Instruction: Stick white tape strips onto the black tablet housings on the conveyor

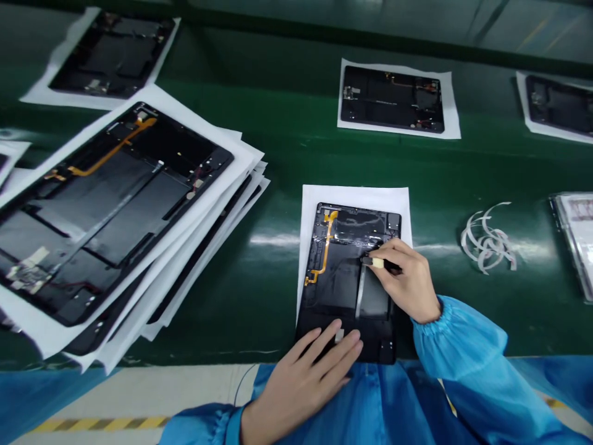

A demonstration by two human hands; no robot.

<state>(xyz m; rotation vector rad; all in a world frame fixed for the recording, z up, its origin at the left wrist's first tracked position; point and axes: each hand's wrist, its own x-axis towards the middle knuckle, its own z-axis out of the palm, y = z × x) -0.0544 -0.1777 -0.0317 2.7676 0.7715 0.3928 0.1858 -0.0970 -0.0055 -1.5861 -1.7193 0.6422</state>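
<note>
A black tablet housing (340,290) with an orange flex cable (325,250) along its left side lies on a white paper sheet (356,194) in front of me. My left hand (315,371) rests flat over its near left part, fingers spread. In the fingers of my right hand (405,272) is a small tool with a black tip and a cream-coloured band (376,262); its exact kind is unclear. The tip meets the upper end of a grey strip (361,293) running lengthwise down the housing. My right fingers partly cover the housing's right edge.
A stack of similar housings (152,204) layered with white sheets stands at the left on the green table (278,148). More housings on paper (393,102) lie farther back. Curled white strips (488,241) lie to the right, near a clear-edged stack (577,228).
</note>
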